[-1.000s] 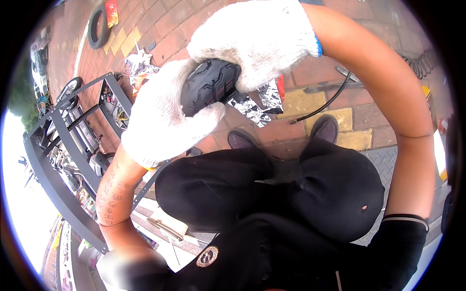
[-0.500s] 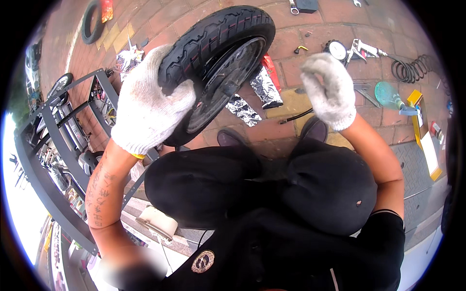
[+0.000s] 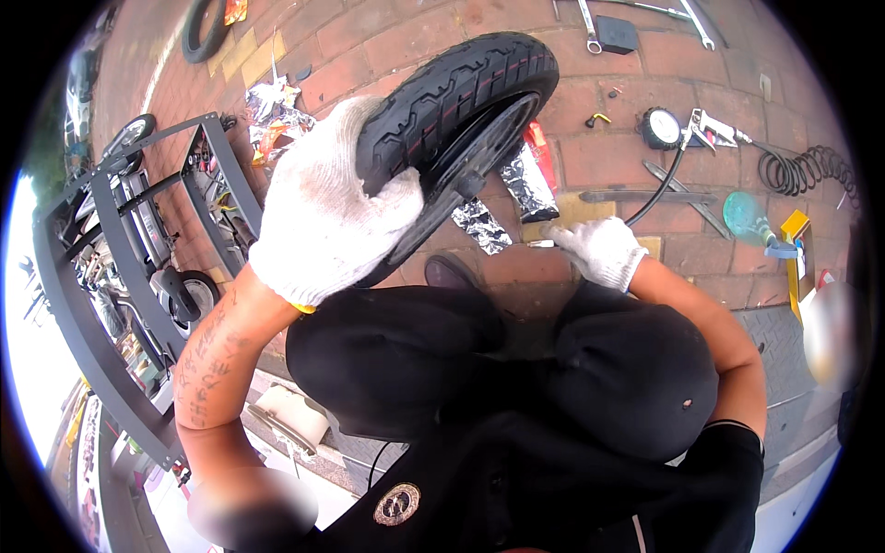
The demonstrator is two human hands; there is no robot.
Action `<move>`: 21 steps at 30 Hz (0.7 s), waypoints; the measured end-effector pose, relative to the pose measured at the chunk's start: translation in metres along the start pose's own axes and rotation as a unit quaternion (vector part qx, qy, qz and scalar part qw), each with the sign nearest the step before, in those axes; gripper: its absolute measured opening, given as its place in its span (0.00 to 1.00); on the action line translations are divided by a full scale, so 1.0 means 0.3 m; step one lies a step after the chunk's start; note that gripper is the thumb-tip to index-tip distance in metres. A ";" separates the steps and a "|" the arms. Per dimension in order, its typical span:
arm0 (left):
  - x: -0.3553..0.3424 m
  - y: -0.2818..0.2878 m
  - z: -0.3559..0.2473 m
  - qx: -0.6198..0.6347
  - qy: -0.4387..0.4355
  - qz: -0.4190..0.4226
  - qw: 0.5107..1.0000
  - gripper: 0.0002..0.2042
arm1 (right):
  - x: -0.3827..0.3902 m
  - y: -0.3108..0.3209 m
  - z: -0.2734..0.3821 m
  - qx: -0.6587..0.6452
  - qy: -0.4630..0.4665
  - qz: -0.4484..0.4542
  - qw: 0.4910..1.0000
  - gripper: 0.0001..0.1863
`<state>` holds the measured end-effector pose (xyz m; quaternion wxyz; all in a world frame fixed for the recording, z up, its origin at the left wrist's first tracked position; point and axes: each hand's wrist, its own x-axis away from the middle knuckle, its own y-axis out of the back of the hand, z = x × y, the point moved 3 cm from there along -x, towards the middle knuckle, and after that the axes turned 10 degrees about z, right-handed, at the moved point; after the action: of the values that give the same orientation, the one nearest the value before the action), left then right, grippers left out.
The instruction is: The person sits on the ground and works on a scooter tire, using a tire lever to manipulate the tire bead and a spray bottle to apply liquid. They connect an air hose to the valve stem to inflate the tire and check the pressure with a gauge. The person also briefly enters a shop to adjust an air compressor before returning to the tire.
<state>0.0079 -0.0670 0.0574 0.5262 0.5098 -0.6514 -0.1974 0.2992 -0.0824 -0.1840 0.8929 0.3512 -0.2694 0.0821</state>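
- L hand (image 3: pixel 323 207) clamped on tyre (image 3: pixel 461 85) edge: thumb on near side, other fingers mostly hidden behind.
- Wheel (image 3: pixel 472 168), i.e. rim w/ tyre on, held up tilted in L hand, mostly R of & beyond it; low end near L knee (image 3: pixel 387 346), can't tell if touching.
- R hand (image 3: pixel 604 251) pinching end of blk hose (image 3: pixel 660 192), metal tip (image 3: pixel 542 244) poking out on its L, near wheel but apart.
- Hose curves up-R from R hand to round gauge (image 3: pixel 661 129); air gun (image 3: pixel 712 129) just beside that, coiled hose (image 3: pixel 800 173) farther R.
- Crossed flat bars (image 3: pixel 693 205) just beyond R hand, to its R; green bottle (image 3: pixel 745 218) & yellow box (image 3: pixel 795 226) farther R.
- Foil packs (image 3: pixel 527 186) L of & beyond R hand, on brick paving (image 3: pixel 608 164).
- Small yellow/blk tool (image 3: pixel 597 120) well beyond R hand; spanner (image 3: pixel 588 23) + dark block (image 3: pixel 616 34) farther out.
- Dk metal rack (image 3: pixel 118 249) L of L hand; crumpled wrapper (image 3: pixel 277 111) beyond L hand.
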 end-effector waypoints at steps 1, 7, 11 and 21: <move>0.005 -0.003 -0.008 0.024 0.000 -0.003 1.000 0.29 | -0.006 0.083 0.034 -0.012 -0.004 -0.017 1.000 0.24; 0.020 -0.011 -0.022 0.048 -0.017 -0.027 0.998 0.29 | -0.016 0.347 0.094 -0.049 0.076 -0.248 0.965 0.29; 0.032 -0.010 -0.037 0.023 -0.003 -0.023 0.999 0.30 | -0.033 0.388 0.109 -0.065 0.054 -0.286 0.955 0.29; 0.038 -0.030 -0.051 0.040 -0.020 -0.036 0.998 0.30 | -0.047 0.449 0.159 -0.050 0.052 -0.291 0.954 0.19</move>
<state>0.0265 -0.0765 0.0614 0.4848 0.5494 -0.6502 -0.2007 0.2217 -0.0141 -0.0840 0.9074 0.3643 -0.1123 -0.1771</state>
